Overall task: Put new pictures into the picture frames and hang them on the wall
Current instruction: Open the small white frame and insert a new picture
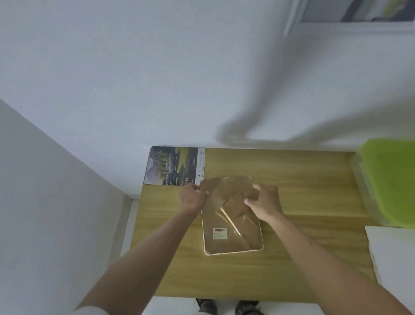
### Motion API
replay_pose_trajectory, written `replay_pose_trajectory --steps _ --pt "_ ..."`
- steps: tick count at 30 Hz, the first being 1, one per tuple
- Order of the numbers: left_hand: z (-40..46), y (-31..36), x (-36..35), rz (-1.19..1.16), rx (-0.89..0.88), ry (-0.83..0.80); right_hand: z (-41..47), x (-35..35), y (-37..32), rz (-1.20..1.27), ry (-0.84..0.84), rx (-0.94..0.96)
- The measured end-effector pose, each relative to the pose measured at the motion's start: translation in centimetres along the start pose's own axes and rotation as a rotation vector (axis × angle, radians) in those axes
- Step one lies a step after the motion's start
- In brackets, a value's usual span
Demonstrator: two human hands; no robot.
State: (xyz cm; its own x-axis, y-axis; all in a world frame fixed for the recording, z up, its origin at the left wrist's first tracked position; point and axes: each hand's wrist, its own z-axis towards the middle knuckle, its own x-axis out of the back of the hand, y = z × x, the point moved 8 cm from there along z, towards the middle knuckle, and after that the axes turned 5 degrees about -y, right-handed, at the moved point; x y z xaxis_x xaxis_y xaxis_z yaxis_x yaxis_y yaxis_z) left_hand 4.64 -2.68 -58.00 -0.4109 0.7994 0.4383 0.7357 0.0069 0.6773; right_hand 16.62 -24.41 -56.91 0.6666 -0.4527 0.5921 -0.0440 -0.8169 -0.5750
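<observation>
Holding the top of the picture frame (232, 238) with both hands, we work at its brown back. The frame lies face down on the wooden table (303, 174), so the back is up where we can reach it. A small white sticker with a barcode (219, 232) sits on that back.

Our left hand (192, 198) is closed on the top left corner of the brown backing board (225, 188). Our right hand (264, 200) is pinched on the top right part. We think we are lifting the backing off, because its top edge looks raised and a shiny clear sheet shows under it. We hold both corners so the thin board comes up flat and does not bend.

A new picture (174, 167) of hills and fields lies flat just behind the frame, near the wall. It waits close by so we can slip it in next.

Another framed picture (358, 1) hangs on the wall high up. A green lid (404, 180) sits at the right.
</observation>
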Motion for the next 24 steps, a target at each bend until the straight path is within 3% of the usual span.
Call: replay_pose_trajectory --steps 15,24 --pt "0.7 -1.1 -0.5 0.135 -0.074 -0.178 0.0 -0.8 0.3 0.041 -0.058 -0.09" --pt "-1.5 1.8 -1.8 0.185 -0.264 -0.26 -2.3 0.6 1.4 0.057 -0.132 -0.041"
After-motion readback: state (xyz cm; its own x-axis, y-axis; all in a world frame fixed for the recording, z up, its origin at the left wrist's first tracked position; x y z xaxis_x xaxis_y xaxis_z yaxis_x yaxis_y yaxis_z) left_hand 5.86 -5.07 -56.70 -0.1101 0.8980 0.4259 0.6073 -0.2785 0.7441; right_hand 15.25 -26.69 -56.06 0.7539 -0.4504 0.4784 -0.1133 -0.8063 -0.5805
